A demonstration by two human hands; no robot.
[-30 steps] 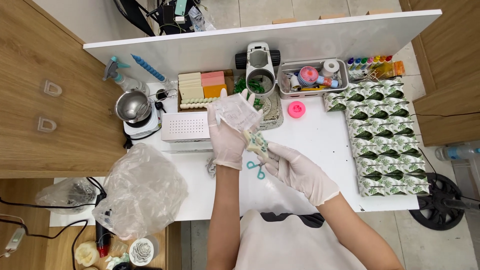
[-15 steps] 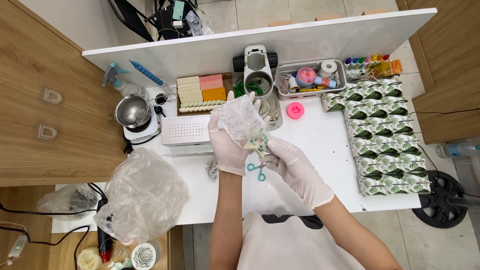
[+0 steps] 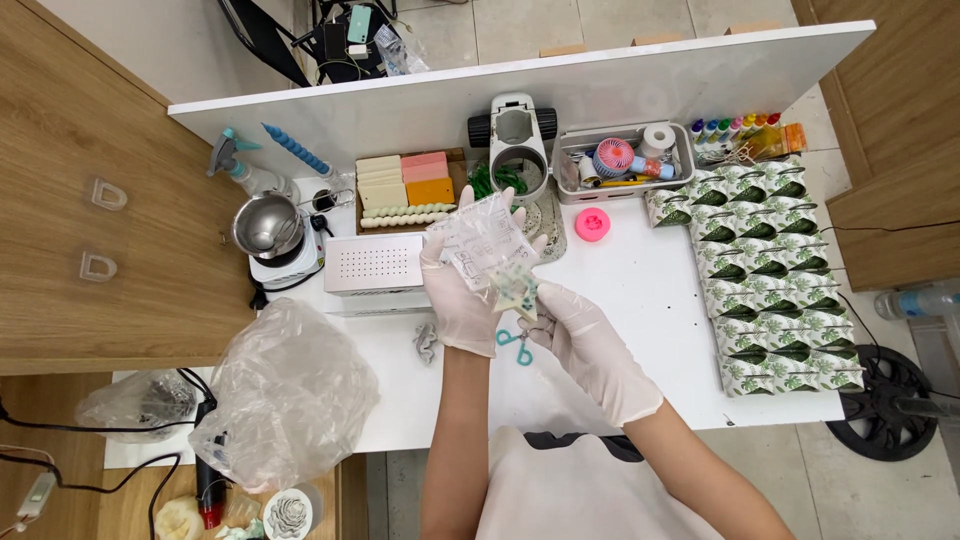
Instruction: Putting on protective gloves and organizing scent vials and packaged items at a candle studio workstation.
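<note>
Gloved left hand (image 3: 462,300) closed on clear plastic bag (image 3: 483,243), held upright above white table (image 3: 650,300), mouth down for access. Gloved right hand (image 3: 580,335) pinching small pale patterned piece (image 3: 517,288) at bag's lower edge. Teal scissors (image 3: 513,343) lying just below, within reach.

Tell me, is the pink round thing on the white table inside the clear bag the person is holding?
No, the pink round thing lies on the white table, apart from the clear bag held up in the left hand.
</note>
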